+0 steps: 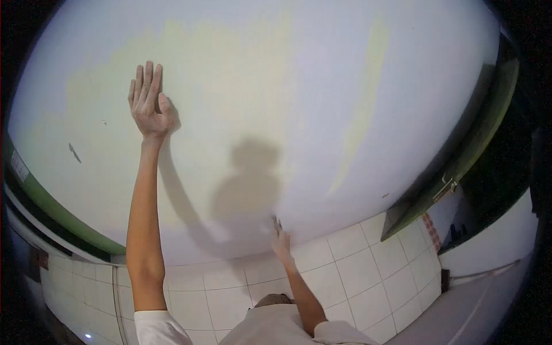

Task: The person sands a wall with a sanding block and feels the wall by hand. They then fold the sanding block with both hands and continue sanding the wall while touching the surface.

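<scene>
My left hand [150, 103] is raised against the pale wall [322, 115], its fingers stretched upward and nothing held in it. Lower down, near the foot of the wall, my right hand [280, 240] has its fingers closed round a small dark object [275, 222], too small to name. Yellowish patches mark the wall around and to the right of my left hand. The shadow of my head and raised arm falls on the wall between my two hands.
White floor tiles [356, 276] run along the base of the wall. At the right stands a green door [483, 155] with a metal latch [445, 190]. A green-edged frame [63, 215] is at the lower left. Small dark marks show on the wall at the left.
</scene>
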`<state>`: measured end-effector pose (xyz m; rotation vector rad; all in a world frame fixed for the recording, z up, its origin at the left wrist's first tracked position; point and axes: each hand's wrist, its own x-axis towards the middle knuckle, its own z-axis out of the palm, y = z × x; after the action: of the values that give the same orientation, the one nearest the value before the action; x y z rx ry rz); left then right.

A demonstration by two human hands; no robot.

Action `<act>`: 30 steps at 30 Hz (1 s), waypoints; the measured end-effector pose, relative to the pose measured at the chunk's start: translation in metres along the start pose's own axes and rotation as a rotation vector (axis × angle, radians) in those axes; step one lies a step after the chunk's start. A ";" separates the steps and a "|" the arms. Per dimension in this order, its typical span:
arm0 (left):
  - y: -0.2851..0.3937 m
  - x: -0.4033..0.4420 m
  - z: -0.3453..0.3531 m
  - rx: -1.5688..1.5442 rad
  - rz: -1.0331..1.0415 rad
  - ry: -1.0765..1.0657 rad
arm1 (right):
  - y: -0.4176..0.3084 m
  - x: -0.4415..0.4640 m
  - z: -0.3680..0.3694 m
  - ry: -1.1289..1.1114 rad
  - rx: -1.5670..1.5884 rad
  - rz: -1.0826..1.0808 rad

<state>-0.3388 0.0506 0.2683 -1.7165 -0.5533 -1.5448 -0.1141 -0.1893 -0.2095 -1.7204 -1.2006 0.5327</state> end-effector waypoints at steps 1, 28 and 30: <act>-0.002 0.000 0.000 -0.011 0.003 0.003 | 0.035 -0.010 0.015 -0.172 -0.051 0.255; -0.010 -0.024 0.013 -0.001 0.302 -0.222 | 0.173 -0.009 0.000 -0.072 1.584 0.799; -0.011 -0.021 0.008 0.025 0.309 -0.298 | 0.185 -0.010 0.009 -0.176 1.682 0.772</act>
<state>-0.3454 0.0674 0.2508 -1.9235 -0.4258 -1.0711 -0.0356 -0.2089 -0.3759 -0.5077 0.1408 1.5590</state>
